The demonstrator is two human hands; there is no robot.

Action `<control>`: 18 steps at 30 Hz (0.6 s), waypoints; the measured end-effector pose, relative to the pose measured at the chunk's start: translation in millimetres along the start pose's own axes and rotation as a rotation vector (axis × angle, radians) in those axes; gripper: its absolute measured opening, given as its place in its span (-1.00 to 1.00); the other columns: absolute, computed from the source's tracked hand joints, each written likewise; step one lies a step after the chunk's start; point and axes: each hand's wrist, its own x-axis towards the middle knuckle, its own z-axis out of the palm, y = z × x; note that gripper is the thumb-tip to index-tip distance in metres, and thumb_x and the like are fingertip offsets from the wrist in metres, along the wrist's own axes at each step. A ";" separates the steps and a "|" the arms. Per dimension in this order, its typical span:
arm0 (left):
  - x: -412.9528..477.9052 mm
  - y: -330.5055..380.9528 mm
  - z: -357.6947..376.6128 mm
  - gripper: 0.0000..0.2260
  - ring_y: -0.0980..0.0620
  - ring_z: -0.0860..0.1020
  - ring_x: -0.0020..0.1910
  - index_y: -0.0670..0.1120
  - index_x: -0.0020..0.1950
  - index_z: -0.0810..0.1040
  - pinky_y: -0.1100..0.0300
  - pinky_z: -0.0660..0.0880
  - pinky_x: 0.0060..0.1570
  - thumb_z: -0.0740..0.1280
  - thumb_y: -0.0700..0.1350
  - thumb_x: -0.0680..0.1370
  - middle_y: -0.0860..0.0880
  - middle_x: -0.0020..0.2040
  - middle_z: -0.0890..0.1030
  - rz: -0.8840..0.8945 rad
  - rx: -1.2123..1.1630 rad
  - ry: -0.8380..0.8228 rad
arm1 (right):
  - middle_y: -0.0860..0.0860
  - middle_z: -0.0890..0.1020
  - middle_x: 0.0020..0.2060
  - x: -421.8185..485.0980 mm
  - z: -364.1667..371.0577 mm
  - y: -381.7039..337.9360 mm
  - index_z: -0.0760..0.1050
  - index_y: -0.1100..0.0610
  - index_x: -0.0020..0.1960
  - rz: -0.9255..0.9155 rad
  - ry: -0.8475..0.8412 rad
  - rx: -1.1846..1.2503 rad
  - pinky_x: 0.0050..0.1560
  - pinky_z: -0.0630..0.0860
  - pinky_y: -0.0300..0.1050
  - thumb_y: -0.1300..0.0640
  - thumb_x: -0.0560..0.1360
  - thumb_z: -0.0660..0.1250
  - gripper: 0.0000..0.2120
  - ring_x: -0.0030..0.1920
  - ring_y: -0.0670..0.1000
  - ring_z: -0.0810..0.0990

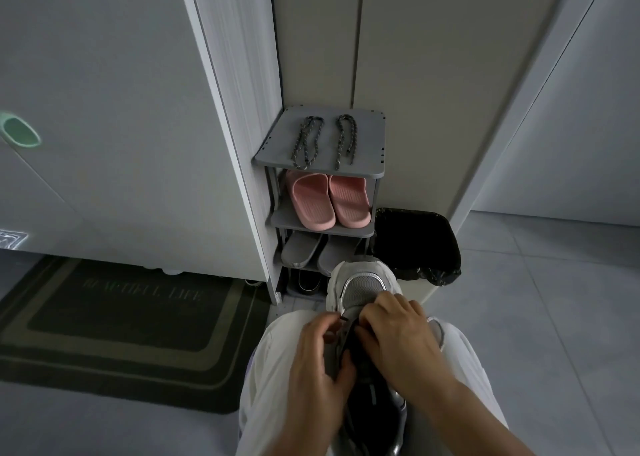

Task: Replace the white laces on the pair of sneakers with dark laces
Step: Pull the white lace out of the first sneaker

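A white and grey sneaker (363,279) lies on my lap, toe pointing away from me. My left hand (317,362) grips the sneaker's left side, thumb near the tongue. My right hand (398,334) sits over the eyelets with fingers curled, pinching a thin dark lace end (343,318) at the lacing. Two dark twisted laces (308,142) (344,140) lie side by side on top of the grey shoe rack (377,144). The second sneaker is not in sight.
The rack holds pink slippers (329,199) and grey slippers (301,248) on lower shelves. A black-lined bin (415,241) stands to its right. A dark doormat (121,317) lies on the floor at left, under a white cabinet (121,109).
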 end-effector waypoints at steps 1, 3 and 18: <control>-0.1 -0.7 0.6 -0.65 0.34 0.47 0.08 0.13 0.17 0.38 0.54 0.37 0.02 0.24 -0.01 0.39 0.22 0.06 0.53 0.018 0.036 -0.002 | -0.08 0.45 -0.42 -0.4 2.0 0.7 0.43 0.03 -0.43 -0.004 -0.003 0.005 -0.37 0.37 -0.23 -0.01 0.35 0.12 -0.75 -0.42 -0.06 0.47; 0.8 -1.4 1.9 -0.66 0.34 0.46 0.08 0.12 0.19 0.37 0.55 0.38 0.02 0.22 -0.02 0.42 0.18 0.05 0.55 0.042 0.097 -0.010 | -0.09 0.43 -0.44 -0.3 2.4 2.0 0.40 0.03 -0.45 -0.034 0.000 -0.006 -0.35 0.27 -0.28 -0.01 0.34 0.11 -0.75 -0.44 -0.09 0.45; 3.2 -1.3 0.9 -0.71 0.31 0.49 0.05 -0.08 0.11 0.56 0.55 0.39 -0.01 0.32 -0.15 0.39 -0.01 0.01 0.60 0.019 0.085 -0.003 | -0.17 0.26 -0.44 3.2 -8.2 11.2 0.24 0.02 -0.44 -0.124 -0.212 0.206 -0.31 0.12 -0.41 -0.01 0.27 0.10 -0.84 -0.43 -0.20 0.27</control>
